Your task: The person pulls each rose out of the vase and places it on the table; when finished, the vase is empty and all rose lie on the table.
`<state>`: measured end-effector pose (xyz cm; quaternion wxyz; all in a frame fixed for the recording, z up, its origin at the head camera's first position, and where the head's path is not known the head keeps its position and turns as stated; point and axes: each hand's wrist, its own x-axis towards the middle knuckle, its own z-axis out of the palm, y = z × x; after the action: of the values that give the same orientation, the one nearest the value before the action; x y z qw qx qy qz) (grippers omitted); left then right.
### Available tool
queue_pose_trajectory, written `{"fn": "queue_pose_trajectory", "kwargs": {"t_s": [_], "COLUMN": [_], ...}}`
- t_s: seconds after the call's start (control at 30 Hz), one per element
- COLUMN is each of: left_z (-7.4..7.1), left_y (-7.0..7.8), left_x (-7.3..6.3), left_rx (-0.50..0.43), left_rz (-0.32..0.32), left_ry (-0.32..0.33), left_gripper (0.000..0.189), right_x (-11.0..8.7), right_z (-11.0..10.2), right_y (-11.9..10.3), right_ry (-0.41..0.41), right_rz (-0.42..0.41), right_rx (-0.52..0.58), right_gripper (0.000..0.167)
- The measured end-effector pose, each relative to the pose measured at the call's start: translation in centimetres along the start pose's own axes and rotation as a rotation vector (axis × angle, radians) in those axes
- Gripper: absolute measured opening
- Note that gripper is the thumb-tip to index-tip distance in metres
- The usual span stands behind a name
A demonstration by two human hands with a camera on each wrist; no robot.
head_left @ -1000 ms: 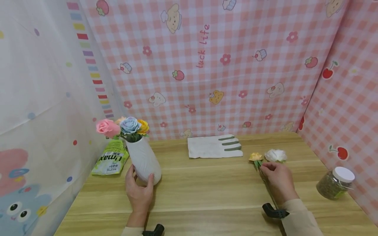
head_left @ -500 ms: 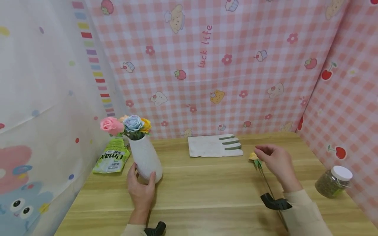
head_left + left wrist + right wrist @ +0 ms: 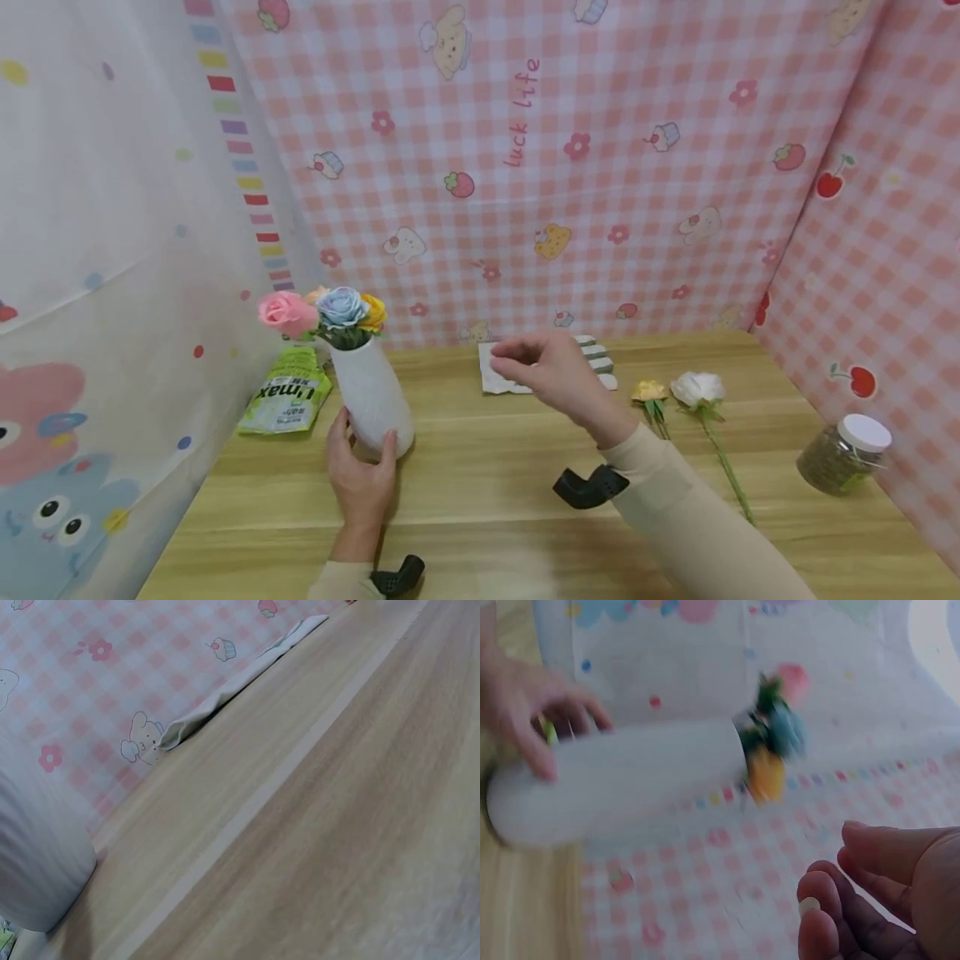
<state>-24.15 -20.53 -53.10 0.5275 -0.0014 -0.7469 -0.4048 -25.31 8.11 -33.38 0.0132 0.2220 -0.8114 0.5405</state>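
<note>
A white vase [image 3: 372, 402] holding pink, blue and yellow artificial roses [image 3: 341, 308] stands on the left part of the table. My left hand [image 3: 363, 473] grips it low down, thumb on one side and fingers on the other. Over the middle of the table hovers my right hand [image 3: 551, 371], fingers loosely bent. In the right wrist view its thumb is apart from the fingers, and a small pale spot on a fingertip is unclear. Behind that hand lies a white glove [image 3: 491, 375], partly hidden. The left wrist view catches only the vase's side [image 3: 37, 847].
On the right lie a yellow flower [image 3: 649, 393] and a white flower [image 3: 699, 390] with a green stem. Beyond them stands a clear jar with a white lid [image 3: 843, 457]. A green packet [image 3: 287, 396] sits behind the vase, near the left curtain.
My right hand has left the yellow and white flowers and swung left above the table, in front of the glove. Both flowers stay lying there. My left hand keeps its hold on the vase.
</note>
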Motion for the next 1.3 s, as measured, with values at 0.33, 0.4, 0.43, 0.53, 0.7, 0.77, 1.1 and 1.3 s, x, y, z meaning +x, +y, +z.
{"fn": "queue_pose_trajectory", "kwargs": {"t_s": [0.33, 0.4, 0.43, 0.53, 0.7, 0.77, 1.1, 1.3], "left_z": [0.6, 0.6, 0.6, 0.7, 0.5, 0.4, 0.0, -0.2], "left_y": [0.2, 0.3, 0.4, 0.3, 0.2, 0.2, -0.1, -0.3], "left_x": [0.4, 0.4, 0.4, 0.3, 0.3, 0.4, 0.0, -0.5], "left_rx": [-0.001, 0.007, 0.007, 0.011, 0.004, 0.008, 0.033, 0.051], "left_rz": [-0.012, -0.021, -0.023, -0.028, -0.016, -0.012, 0.022, 0.002], "left_ry": [-0.036, -0.045, -0.045, -0.046, -0.028, -0.021, -0.013, -0.044], "left_gripper": [0.075, 0.074, 0.074, 0.074, 0.074, 0.074, 0.073, 0.072], "right_x": [4.3, 5.1, 5.5, 6.4, 7.7, 8.1, 8.4, 8.4], "right_z": [8.9, 10.0, 10.5, 11.6, 13.3, 13.9, 15.4, 15.8], "right_y": [-4.3, -5.0, -5.4, -6.4, -7.2, -7.2, -6.9, -6.4], "right_ry": [-0.073, -0.077, -0.079, -0.07, -0.039, -0.024, 0.019, 0.004], "right_rz": [-0.226, -0.25, -0.261, -0.282, -0.268, -0.26, -0.245, -0.246], "right_rx": [-0.038, -0.038, -0.042, -0.092, -0.121, -0.127, -0.216, -0.231], "right_gripper": [0.017, 0.019, 0.02, 0.02, 0.021, 0.022, 0.027, 0.026]}}
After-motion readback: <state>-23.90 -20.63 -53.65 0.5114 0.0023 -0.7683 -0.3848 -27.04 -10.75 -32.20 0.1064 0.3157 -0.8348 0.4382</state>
